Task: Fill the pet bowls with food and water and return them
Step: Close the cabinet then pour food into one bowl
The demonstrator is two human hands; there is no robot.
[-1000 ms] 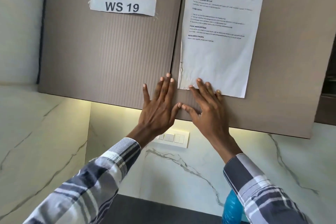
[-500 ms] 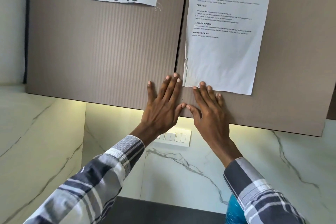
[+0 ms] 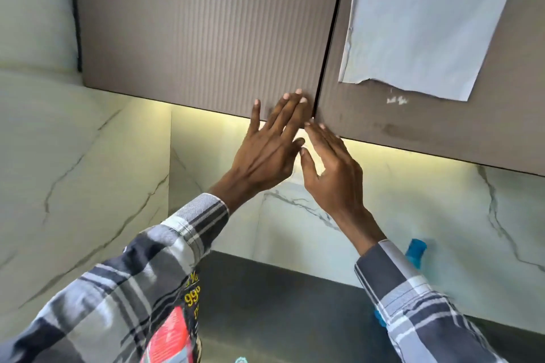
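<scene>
Ribbed brown cabinet door (image 3: pixel 200 26) touched near bottom edge by left hand (image 3: pixel 267 150) – fingers spread flat, nothing held; right hand (image 3: pixel 333 171) raised alongside – open, empty.

Dark countertop (image 3: pixel 280 303) below the marble backsplash, a blue bottle (image 3: pixel 415 247) and a red printed packet (image 3: pixel 174 333) on it

This is a kitchen. Its mark is the ribbed brown wall cupboard (image 3: pixel 206 23) with two doors hung high on the wall. Beneath the cupboard a warm strip light glows along its lower edge onto white marble-veined wall panels (image 3: pixel 88 171). Below those runs a dark bench (image 3: pixel 280 303), where a blue bottle (image 3: pixel 415 247) stands against the wall. A printed sheet (image 3: pixel 427 23) is stuck to the cupboard's right door.
</scene>
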